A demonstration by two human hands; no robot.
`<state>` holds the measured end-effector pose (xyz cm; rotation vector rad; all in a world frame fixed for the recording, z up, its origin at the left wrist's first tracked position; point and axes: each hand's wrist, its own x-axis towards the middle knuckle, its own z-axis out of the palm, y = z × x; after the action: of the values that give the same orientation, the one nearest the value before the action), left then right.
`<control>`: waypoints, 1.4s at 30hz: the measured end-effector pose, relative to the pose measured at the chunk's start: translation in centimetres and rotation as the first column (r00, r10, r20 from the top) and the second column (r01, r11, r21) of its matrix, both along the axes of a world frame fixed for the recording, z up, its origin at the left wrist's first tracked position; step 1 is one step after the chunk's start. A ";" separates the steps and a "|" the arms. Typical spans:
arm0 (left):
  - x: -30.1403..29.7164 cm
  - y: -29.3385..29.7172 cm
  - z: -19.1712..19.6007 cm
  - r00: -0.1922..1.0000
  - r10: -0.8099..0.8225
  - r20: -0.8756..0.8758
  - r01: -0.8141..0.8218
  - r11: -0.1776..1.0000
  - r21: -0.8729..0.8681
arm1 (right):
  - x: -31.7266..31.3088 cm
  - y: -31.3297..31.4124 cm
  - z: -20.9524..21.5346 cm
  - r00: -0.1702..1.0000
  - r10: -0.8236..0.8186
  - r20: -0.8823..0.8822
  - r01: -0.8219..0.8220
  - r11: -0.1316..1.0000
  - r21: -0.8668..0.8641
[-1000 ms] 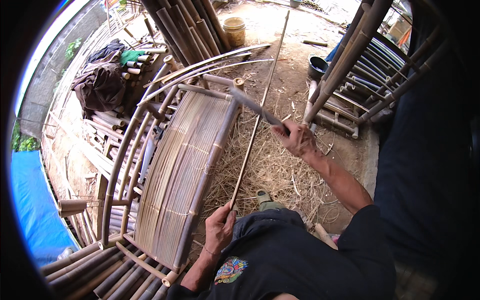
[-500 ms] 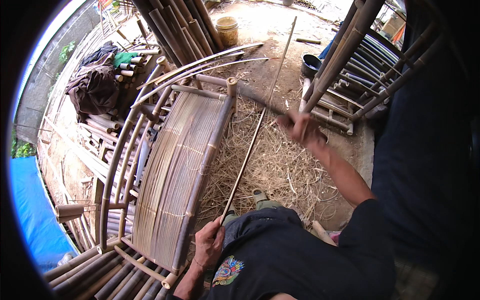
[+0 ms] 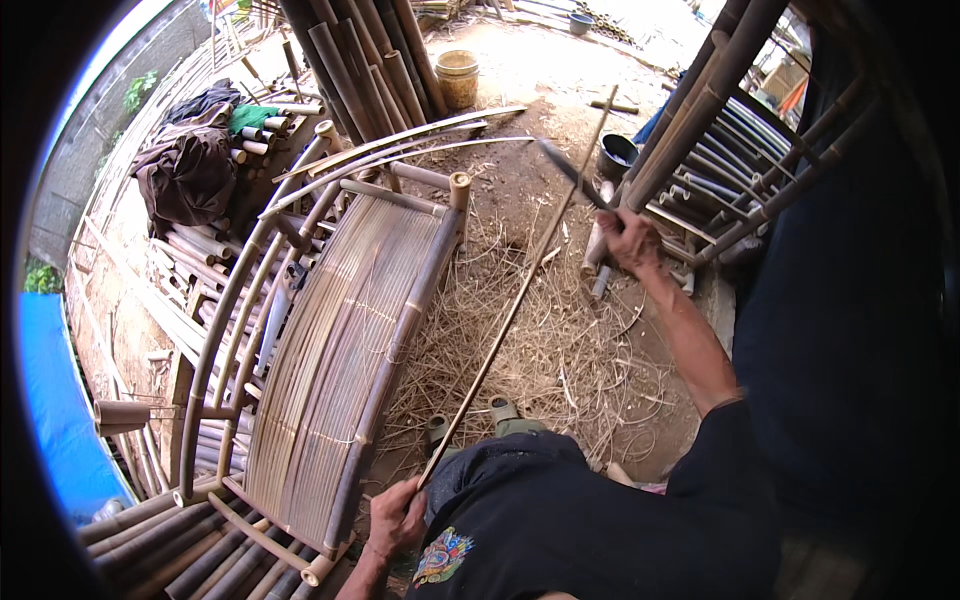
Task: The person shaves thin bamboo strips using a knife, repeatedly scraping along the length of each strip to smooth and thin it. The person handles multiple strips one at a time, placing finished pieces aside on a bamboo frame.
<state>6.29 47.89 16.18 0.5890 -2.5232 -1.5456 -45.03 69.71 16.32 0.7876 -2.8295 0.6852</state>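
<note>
My left hand point(image 3: 397, 513), low in the middle, is closed around the near end of a long, thin bamboo strip point(image 3: 503, 332). The strip slants up and away to the right over the ground. Up at the right, my right hand point(image 3: 630, 241) grips a large knife point(image 3: 570, 172) by its handle. Its dark blade points up and left and crosses the strip near its far end; whether the two touch I cannot tell. Left of the strip stands a bamboo bench point(image 3: 345, 370) with a slatted seat and curved rails.
Shavings point(image 3: 540, 350) litter the ground before my feet. Long split strips point(image 3: 430, 140) lie across the bench's far end. Upright bamboo poles point(image 3: 350, 80) and a yellowish bucket point(image 3: 457, 80) stand beyond. At the right are a bamboo frame point(image 3: 690, 110) and a black bucket point(image 3: 618, 155).
The knife and my right hand have moved right, and the blade has swung to point more upward. My left hand has dropped slightly down and left with the strip. The view has shifted a little.
</note>
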 end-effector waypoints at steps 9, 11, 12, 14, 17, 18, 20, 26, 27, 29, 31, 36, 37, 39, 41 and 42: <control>9.7 -1.8 -4.6 0.982 0.090 0.165 -0.066 0.987 -0.143 | -6.6 5.6 3.0 0.992 -0.123 0.018 0.123 0.992 -0.004; 10.1 -2.6 -5.3 0.980 0.132 0.147 -0.105 0.979 -0.177 | -4.7 3.8 2.7 0.996 -0.026 -0.082 0.026 1.000 0.004; 10.2 -2.8 -5.1 0.979 0.151 0.134 -0.123 0.973 -0.196 | -3.7 3.0 2.9 0.982 0.095 -0.164 -0.097 0.995 -0.004; 9.9 -2.6 -4.0 0.980 0.169 0.106 -0.143 0.965 -0.220 | -4.6 3.9 3.9 0.955 0.215 -0.203 -0.194 0.974 0.116; 11.4 -4.1 -5.2 0.984 0.130 0.124 -0.103 0.974 -0.202 | -12.6 12.1 2.5 0.825 -0.527 0.207 0.566 0.766 -0.306; 13.1 -4.0 -5.5 0.976 0.165 0.140 -0.135 0.970 -0.203 | -13.6 11.6 3.6 0.670 -0.586 0.456 0.742 0.548 -0.385; 14.3 -3.6 -7.7 0.925 0.229 0.304 -0.209 0.973 -0.099 | -12.6 11.9 4.2 0.731 -0.553 0.400 0.678 0.655 -0.333; 0.3 -1.3 -8.2 0.903 0.155 0.400 -0.249 0.949 0.195 | -0.3 6.3 -4.5 0.934 -0.339 -0.114 0.336 0.941 -0.043; -1.8 -1.0 -10.4 0.964 0.117 0.239 -0.161 0.972 0.172 | 3.3 3.8 -3.8 0.948 -0.249 0.198 0.260 0.965 -0.029; -8.3 -0.1 -8.6 0.965 0.025 0.261 -0.136 0.899 0.417 | 10.7 0.0 -4.5 0.915 -0.089 0.394 0.138 0.985 -0.099; -11.9 0.0 -8.8 0.930 0.017 0.367 -0.261 0.735 0.626 | 17.5 -2.9 -5.7 0.860 0.062 0.507 0.020 0.988 -0.156; -15.0 -0.7 -9.5 0.904 -0.200 0.378 -0.245 0.483 0.841 | 27.7 -7.7 -10.5 0.930 0.261 0.260 -0.181 0.939 -0.294; -14.9 -1.3 -9.8 0.889 -0.218 0.402 -0.274 0.450 0.850 | 29.0 -8.2 -10.3 0.932 0.239 0.271 -0.174 0.954 -0.244; -14.5 -2.3 -10.8 0.874 -0.231 0.427 -0.280 0.479 0.832 | 30.7 -9.3 -9.6 0.931 0.217 0.292 -0.170 0.969 -0.179; -14.0 -3.1 -11.3 0.873 -0.233 0.428 -0.220 0.595 0.773 | 32.4 -10.1 -9.2 0.925 0.207 0.319 -0.165 0.974 -0.153; -13.6 -3.9 -11.1 0.866 -0.244 0.437 -0.159 0.694 0.702 | 33.4 -11.0 -9.8 0.929 0.185 0.322 -0.144 0.979 -0.147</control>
<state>-7.34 43.99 5.04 1.1602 -2.1005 -2.7426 -11.61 58.75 6.50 0.9800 -2.9988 1.1034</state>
